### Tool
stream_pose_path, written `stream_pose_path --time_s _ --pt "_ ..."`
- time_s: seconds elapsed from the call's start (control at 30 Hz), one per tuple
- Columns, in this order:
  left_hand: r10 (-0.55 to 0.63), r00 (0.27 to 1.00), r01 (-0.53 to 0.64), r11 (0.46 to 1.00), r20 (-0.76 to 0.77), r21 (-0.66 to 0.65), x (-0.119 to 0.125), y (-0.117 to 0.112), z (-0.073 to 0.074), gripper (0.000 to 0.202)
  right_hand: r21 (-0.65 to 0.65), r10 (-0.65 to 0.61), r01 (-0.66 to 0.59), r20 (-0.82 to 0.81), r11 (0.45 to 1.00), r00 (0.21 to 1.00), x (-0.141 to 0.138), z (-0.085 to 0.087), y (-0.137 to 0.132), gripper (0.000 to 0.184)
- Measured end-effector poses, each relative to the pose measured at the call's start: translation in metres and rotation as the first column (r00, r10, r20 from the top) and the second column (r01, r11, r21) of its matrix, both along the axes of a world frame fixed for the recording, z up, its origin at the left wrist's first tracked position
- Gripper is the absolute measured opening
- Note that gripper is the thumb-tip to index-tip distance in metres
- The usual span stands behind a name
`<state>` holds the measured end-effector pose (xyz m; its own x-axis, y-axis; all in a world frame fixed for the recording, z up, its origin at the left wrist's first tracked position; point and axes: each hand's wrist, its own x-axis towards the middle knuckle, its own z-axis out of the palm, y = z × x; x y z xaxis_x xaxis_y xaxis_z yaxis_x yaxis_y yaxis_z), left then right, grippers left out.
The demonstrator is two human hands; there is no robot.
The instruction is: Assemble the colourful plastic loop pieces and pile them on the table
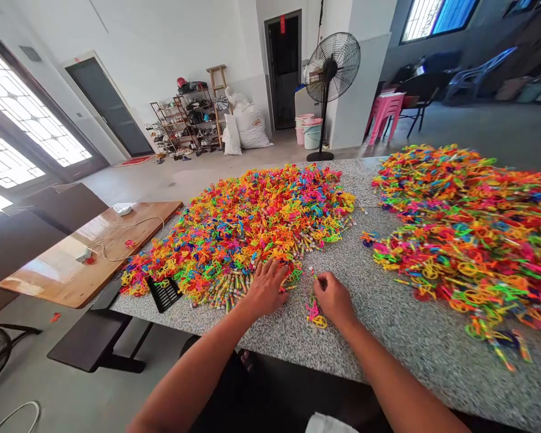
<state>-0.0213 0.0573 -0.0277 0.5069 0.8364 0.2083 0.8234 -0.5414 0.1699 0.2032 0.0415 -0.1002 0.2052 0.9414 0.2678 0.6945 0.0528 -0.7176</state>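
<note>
My left hand point(267, 287) lies palm down with fingers spread at the near edge of a big heap of small bright plastic pieces point(247, 228), its fingertips touching the pieces and some striped tubes point(228, 287). My right hand point(332, 296) rests on the speckled stone table point(388, 325) with fingers curled in; what it pinches, if anything, is hidden. A few loose pink and yellow pieces point(314, 314) lie just left of it. A second heap of assembled colourful pieces point(469, 228) spreads to the right.
A black slotted tray point(163, 293) sits at the left heap's edge. A wooden table point(90, 252) with a cable stands to the left. A standing fan point(330, 78), buckets, pink stools and a shoe rack point(184, 120) are beyond.
</note>
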Motion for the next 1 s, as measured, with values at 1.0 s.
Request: stream_pose_path --time_s 1.0 --pt "0.678 0.299 0.444 0.525 0.672 -0.727 0.064 -0.070 -0.005 0.041 -0.147 -0.032 -0.384 -0.956 0.912 0.290 0.025 0.046 -0.098 0.031"
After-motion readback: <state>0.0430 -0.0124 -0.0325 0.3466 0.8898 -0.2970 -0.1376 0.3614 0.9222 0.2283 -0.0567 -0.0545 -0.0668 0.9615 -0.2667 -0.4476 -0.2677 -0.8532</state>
